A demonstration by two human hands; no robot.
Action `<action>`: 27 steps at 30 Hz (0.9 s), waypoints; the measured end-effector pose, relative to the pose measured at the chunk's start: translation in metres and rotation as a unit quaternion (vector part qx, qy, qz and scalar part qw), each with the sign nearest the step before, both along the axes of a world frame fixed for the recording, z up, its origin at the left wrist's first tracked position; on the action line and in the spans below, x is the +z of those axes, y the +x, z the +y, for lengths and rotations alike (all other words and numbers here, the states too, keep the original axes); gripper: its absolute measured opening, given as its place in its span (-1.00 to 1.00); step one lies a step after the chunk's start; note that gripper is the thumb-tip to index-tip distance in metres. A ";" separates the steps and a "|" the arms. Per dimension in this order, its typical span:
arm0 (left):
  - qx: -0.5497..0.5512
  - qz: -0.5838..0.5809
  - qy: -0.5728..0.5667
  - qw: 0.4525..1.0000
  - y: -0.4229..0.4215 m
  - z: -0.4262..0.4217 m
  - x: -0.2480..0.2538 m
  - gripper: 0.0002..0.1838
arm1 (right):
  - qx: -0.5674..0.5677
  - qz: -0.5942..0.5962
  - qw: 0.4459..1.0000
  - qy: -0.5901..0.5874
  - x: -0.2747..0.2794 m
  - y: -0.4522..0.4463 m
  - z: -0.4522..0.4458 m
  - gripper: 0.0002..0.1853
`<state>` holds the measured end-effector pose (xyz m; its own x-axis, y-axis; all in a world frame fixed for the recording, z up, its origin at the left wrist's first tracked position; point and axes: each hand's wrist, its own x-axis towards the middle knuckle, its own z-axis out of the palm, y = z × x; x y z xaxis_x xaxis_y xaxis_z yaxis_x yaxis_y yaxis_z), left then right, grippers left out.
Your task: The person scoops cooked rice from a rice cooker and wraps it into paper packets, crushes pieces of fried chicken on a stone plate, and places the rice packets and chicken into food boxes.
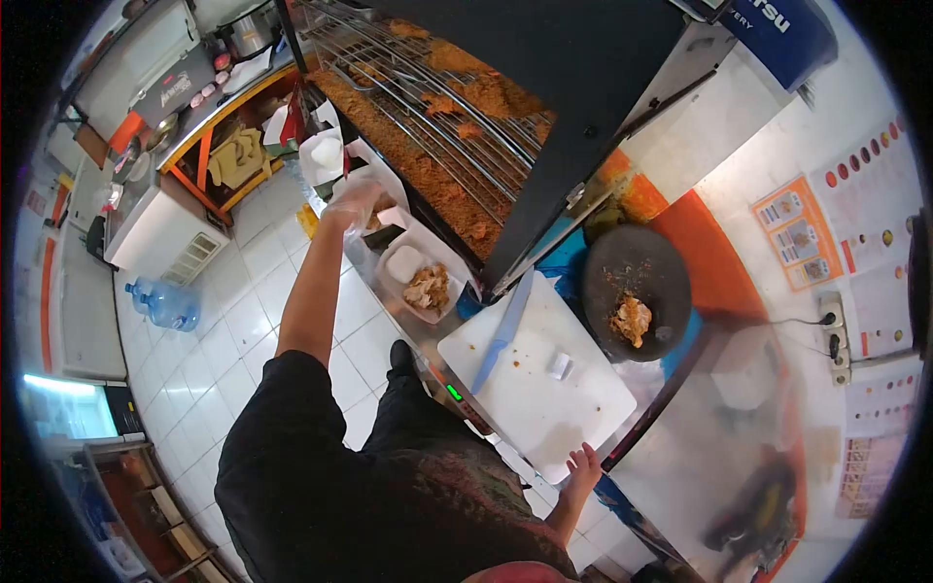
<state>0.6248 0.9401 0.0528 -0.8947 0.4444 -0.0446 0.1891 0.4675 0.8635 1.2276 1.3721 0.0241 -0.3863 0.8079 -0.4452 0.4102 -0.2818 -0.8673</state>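
Observation:
My left hand [356, 201], in a clear plastic glove, reaches over the white food boxes in the row along the counter. Brown food shows at its fingertips, but the glove blurs the fingers. Just nearer lies an open box [442, 313] holding a white rice block [405, 263] and shredded fried chicken [428, 289]. My bare right hand [583, 470], fingers apart and holding nothing, is by the near corner of the white cutting board [583, 413]. On that board rest a blue knife [504, 330] and a small whitish packet [560, 365].
A dark stone mortar [637, 267] with a piece of fried chicken [631, 321] stands right of the board. Beyond the boxes is a display case with metal racks [437, 107] and crumbs. A blue water jug [165, 304] lies on the tiled floor.

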 end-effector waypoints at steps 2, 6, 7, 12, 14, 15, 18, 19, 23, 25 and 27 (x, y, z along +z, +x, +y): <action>0.118 0.126 -0.071 0.982 0.043 0.011 0.049 -0.66 | -0.020 -0.012 1.000 -0.018 0.000 0.006 -0.006 -0.59; 0.228 0.176 0.072 0.955 0.146 0.053 0.126 -0.51 | -0.058 -0.016 0.998 -0.028 -0.017 0.025 -0.009 -0.64; 0.217 0.162 0.152 0.951 0.174 0.077 0.130 -0.48 | -0.054 -0.007 0.998 -0.028 -0.021 0.028 -0.009 -0.64; -0.071 0.157 0.198 0.965 0.295 0.245 0.097 -0.77 | -0.089 0.005 0.996 -0.013 -0.011 0.037 -0.011 -0.62; -0.184 0.282 0.131 0.932 0.319 0.320 0.093 -0.54 | -0.112 0.009 0.994 -0.018 -0.005 0.045 -0.010 -0.62; -0.203 0.291 0.120 0.927 0.321 0.362 0.075 -0.43 | -0.102 0.016 0.994 -0.026 -0.003 0.049 -0.008 -0.62; -0.210 0.275 0.036 0.938 0.313 0.464 0.057 -0.23 | -0.159 0.018 0.987 -0.011 -0.001 0.074 -0.009 -0.60; -0.185 0.293 -0.055 0.936 0.310 0.488 0.051 -0.16 | -0.164 0.020 0.986 -0.006 -0.001 0.085 -0.011 -0.60; -0.167 0.262 -0.175 0.934 0.296 0.538 0.028 -0.08 | -0.262 0.011 0.965 -0.014 -0.009 0.140 -0.029 -0.64; -0.188 0.271 -0.176 0.927 0.287 0.546 0.011 -0.16 | -0.294 0.006 0.956 -0.024 -0.015 0.167 -0.038 -0.66; -0.219 0.279 -0.190 0.915 0.288 0.546 0.018 -0.39 | -0.341 -0.016 0.939 -0.040 -0.021 0.187 -0.051 -0.68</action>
